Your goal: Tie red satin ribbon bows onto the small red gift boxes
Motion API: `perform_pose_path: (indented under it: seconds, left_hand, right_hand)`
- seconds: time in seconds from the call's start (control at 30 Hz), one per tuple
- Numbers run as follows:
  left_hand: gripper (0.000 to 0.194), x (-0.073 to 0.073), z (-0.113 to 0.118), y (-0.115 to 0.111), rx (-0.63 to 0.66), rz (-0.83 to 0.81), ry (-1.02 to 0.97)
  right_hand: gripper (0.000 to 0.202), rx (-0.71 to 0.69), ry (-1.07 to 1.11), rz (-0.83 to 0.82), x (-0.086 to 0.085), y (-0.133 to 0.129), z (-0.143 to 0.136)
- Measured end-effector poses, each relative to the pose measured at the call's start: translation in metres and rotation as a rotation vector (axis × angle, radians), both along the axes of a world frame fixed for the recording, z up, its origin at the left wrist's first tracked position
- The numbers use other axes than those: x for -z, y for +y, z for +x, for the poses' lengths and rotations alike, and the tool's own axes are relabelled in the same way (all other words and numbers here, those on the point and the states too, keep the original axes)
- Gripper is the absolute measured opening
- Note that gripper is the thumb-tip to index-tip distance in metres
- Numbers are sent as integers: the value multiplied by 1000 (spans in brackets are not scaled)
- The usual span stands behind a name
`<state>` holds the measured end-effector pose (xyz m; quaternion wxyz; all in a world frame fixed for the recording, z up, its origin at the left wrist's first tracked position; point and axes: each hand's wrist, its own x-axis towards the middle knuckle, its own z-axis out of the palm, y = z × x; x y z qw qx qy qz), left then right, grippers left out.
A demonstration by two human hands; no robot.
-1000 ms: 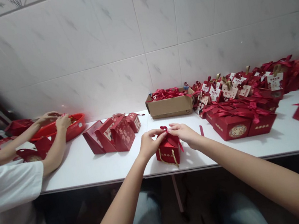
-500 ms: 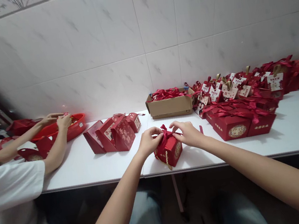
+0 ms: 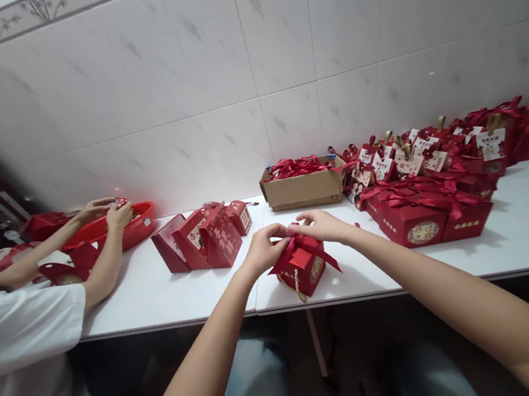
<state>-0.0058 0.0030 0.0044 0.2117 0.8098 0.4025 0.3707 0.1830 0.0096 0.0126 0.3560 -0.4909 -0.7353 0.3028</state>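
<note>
A small red gift box [image 3: 302,273] with a gold emblem stands near the table's front edge, a twisted gold cord hanging down its front. Tied on top is a dark red ribbon [image 3: 323,254], its tails spread to both sides. My left hand [image 3: 269,244] pinches the bow from the left with bent fingers. From the right, my right hand [image 3: 318,225] has its fingertips closed on the back of the bow. The fingers partly cover the knot.
Behind the box stands a cardboard box [image 3: 304,191] of red ribbons. Finished red boxes [image 3: 415,223] and tagged bags [image 3: 408,160] crowd the right. Triangular red boxes [image 3: 220,236] stand left. Beyond them, a co-worker's hands [image 3: 117,212] hold a small item over a red basin [image 3: 140,227].
The ribbon tails now hang down on both sides of the gift box. My right hand has shifted slightly up and in, and both hands are closer together at the bow.
</note>
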Motion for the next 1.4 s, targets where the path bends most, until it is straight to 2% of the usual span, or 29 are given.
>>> perform_pose_path:
  seconds: [0.1,0.23,0.37,0.5,0.67,0.77,0.87,1.03,1.4]
  left_hand:
    - [12,0,0,0,-8,14,10]
    - [11,2,-1,0,-14,15,10]
    - [11,0,-1,-2,-34,44,31]
    - [14,-5,-4,-3,-48,61,48]
    - [13,-9,-6,-5,-62,65,90]
    - [13,-10,-5,-5,-73,70,99]
    - [13,-9,-3,-4,-79,59,89]
    - [13,-7,-2,-1,-103,60,76]
    - [12,-5,5,9,-209,65,40]
  right_hand:
    - [33,-150,9,-59,-1,4,-1]
    - [20,-107,77,-6,0,1,1]
    - [20,-218,34,72,3,-2,3]
    - [16,-358,-42,256,5,-3,7]
    - [30,-437,-231,402,5,-4,10]
    - [34,-485,-266,377,4,-3,12]
    - [37,-543,-268,286,2,-1,13]
    - [41,-570,-295,199,-3,4,14]
    - [49,-655,-386,185,-3,10,10]
